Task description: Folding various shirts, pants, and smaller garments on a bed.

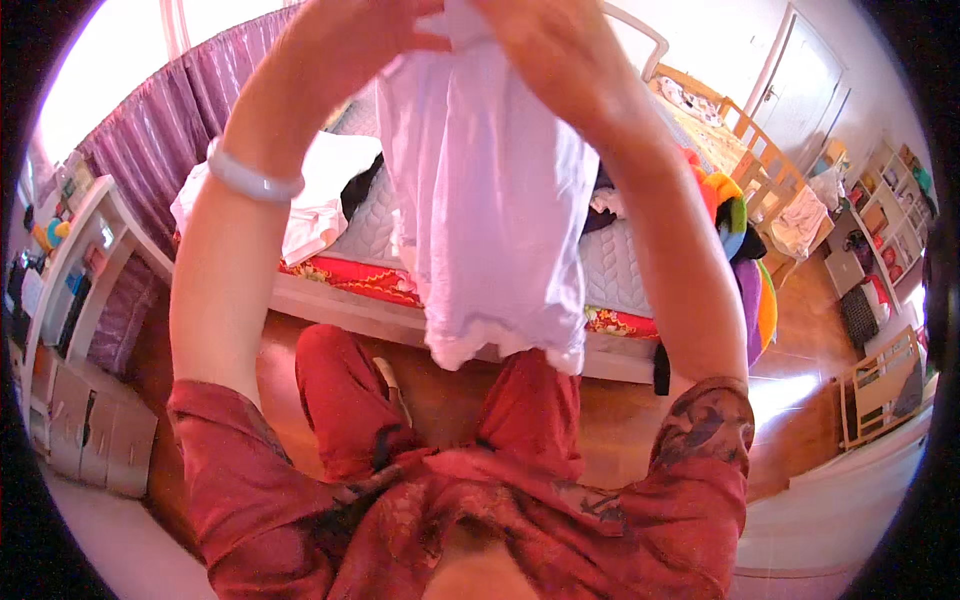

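A pale lilac cloth garment (495, 202) hangs down in front of me, its scalloped hem just above my knees. Both hands are raised at the top edge of the view and partly cut off. My left hand (375, 34) is at the garment's upper left, a finger reaching over the cloth, and a pale bangle circles that wrist. My right hand (536, 37) is at its upper right, against the fabric. Behind the garment lies a bed with a grey quilted mattress pad (615, 259). White clothing (319, 202) rests on the bed at the left.
A red floral sheet (345, 279) shows along the bed's edge. Colourful plush petals (750, 292) hang at its right. A white shelf unit (105, 217) and a cardboard box (105, 427) stand left. A wooden crib (757, 165) and wall shelves (889, 202) are at right.
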Demonstrator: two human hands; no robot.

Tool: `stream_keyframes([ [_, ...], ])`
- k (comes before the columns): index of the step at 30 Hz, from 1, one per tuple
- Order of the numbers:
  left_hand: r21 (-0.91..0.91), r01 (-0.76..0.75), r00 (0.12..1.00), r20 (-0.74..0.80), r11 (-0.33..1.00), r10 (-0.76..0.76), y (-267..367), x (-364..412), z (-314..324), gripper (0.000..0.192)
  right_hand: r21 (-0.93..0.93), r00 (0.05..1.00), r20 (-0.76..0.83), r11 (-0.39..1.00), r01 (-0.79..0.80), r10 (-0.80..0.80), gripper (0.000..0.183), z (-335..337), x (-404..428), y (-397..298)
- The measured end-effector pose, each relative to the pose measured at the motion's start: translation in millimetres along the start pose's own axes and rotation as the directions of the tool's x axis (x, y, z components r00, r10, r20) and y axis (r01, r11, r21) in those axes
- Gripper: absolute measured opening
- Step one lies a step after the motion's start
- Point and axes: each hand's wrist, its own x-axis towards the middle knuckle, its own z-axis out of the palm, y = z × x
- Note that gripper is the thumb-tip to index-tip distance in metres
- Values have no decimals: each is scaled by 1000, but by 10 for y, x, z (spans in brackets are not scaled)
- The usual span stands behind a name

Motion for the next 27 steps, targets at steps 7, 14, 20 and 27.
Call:
stream_keyframes([
  [7, -134, -71, 990, 113, 988, 86, -690, 109, -577, 21, -299, 899, -8, 856, -421, 439, 60, 281, 76, -407],
  [14, -534, 49, 992, 125, 844, 22, -579, 127, -928, 39, -334, 979, -160, 940, 67, -127, 24, 70, -125, -391],
  [20, -480, 42, 927, 346, 876, 145, -436, 105, -939, 42, 136, 891, 155, 884, -448, 428, 37, 131, -9, 554],
  [27, -291, 170, 951, 298, 941, -79, -392, 113, -1114, 41, 692, 934, 208, 631, -349, 289, 22, 22, -170, 780],
])
